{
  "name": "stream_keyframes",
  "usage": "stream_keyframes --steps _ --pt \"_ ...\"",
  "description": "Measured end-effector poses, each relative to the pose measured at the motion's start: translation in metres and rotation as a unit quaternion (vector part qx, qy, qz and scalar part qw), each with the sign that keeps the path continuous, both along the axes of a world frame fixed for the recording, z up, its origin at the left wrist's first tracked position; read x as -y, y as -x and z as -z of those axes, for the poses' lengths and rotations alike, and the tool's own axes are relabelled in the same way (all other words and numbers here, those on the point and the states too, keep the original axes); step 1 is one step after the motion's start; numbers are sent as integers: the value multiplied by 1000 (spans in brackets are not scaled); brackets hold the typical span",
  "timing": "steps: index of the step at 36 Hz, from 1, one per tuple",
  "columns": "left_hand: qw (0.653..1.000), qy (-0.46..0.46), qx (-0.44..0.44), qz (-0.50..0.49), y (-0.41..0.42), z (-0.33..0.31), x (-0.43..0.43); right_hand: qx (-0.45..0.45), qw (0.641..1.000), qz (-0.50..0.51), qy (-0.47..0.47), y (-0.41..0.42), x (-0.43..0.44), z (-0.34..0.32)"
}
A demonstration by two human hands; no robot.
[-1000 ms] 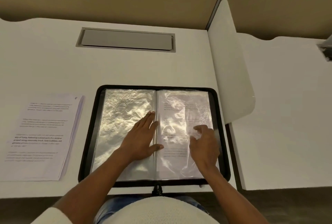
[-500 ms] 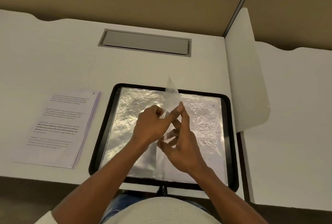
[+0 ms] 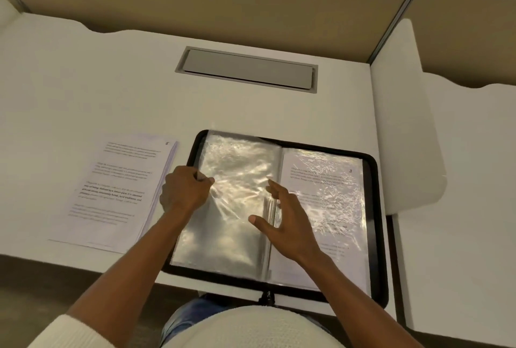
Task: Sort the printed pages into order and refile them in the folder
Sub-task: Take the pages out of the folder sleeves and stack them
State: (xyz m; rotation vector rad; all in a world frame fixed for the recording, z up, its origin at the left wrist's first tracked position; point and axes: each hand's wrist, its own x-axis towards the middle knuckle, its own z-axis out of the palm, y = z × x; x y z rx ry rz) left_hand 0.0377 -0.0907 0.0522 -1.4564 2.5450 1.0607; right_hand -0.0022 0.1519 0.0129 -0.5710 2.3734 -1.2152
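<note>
Turned over since half a second ago, the clear sleeve (image 3: 237, 168) that stood upright between the hands now lies across the folder's left half. On the white counter (image 3: 83, 82), the black-rimmed folder (image 3: 375, 208) lies open under both hands. A stack of printed pages (image 3: 117, 194), its top sheet marked 6, lies just left of the left hand (image 3: 185, 192), which pinches the sleeve's left edge. The right hand (image 3: 287, 224) spreads relaxed fingers over the spine, holding nothing. Just right of it sits a sleeved page marked 3 (image 3: 329, 194).
</note>
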Motion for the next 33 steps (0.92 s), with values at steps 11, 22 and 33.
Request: stream_keyframes --steps 11,22,33 --pt "985 115 112 68 -5 17 -2 -201 956 -34 -212 21 -49 58" --pt "933 279 92 207 -5 44 -10 -178 946 73 -261 52 -80 57" --pt "900 151 -26 408 17 42 -94 -176 938 129 -268 90 -107 55"
